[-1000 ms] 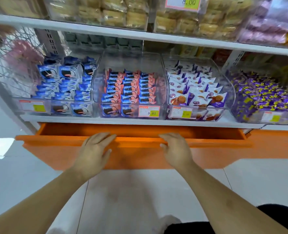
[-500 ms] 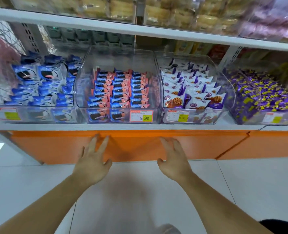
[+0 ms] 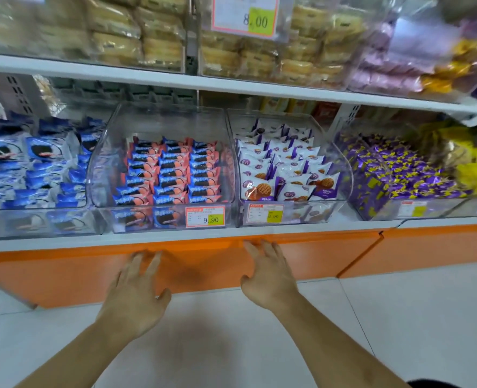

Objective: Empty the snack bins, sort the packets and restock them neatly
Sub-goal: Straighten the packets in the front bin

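Against drawer (image 3: 63, 273), now shut: hands (image 3: 203, 287)

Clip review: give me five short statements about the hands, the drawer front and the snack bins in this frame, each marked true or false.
1. Both hands, left hand and right hand, hold packets. False: both are open and hold nothing.
2. The orange drawer front sits below the bins. True.
3. The pink-and-blue packets lie in neat rows. True.
4. The middle bin's price tag reads 8.00. False: it reads 9.90.
5. The waffle-biscuit bin is empty. False: it holds white-and-purple packets.
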A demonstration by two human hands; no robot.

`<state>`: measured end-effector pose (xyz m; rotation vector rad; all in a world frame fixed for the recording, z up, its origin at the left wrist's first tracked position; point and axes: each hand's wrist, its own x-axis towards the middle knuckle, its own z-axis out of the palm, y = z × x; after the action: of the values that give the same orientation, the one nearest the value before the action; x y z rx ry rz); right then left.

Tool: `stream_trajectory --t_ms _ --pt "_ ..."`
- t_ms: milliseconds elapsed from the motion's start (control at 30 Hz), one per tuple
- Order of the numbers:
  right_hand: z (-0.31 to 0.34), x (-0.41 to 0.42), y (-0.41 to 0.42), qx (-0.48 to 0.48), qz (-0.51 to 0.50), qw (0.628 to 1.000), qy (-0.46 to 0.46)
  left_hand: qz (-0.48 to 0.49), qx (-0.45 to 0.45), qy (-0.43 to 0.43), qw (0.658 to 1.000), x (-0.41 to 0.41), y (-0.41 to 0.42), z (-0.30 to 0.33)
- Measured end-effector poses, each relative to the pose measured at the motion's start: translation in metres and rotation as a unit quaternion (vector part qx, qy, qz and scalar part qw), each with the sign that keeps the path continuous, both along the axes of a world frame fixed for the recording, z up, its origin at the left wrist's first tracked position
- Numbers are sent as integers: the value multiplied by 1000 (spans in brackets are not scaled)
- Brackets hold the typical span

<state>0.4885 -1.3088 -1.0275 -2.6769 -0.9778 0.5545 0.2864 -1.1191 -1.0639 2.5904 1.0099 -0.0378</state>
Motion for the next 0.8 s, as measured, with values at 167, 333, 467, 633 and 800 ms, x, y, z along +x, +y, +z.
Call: stream_trajectory --t_ms 167,333,467,633,800 --pt "89 15 -9 130 -4 991 32 -119 -2 -88 989 37 -43 76" --pt "146 74 -35 271 -7 954 -126 -169 41 -221 960 89 -66 152" --pt "138 117 -29 235 30 962 -134 -165 125 -239 949 148 -55 183" --pt "114 138 -14 199 24 969 -147 -168 185 -77 965 194 -39 185" --pt "107 152 -3 243 17 957 -161 -177 189 -85 962 196 -35 175"
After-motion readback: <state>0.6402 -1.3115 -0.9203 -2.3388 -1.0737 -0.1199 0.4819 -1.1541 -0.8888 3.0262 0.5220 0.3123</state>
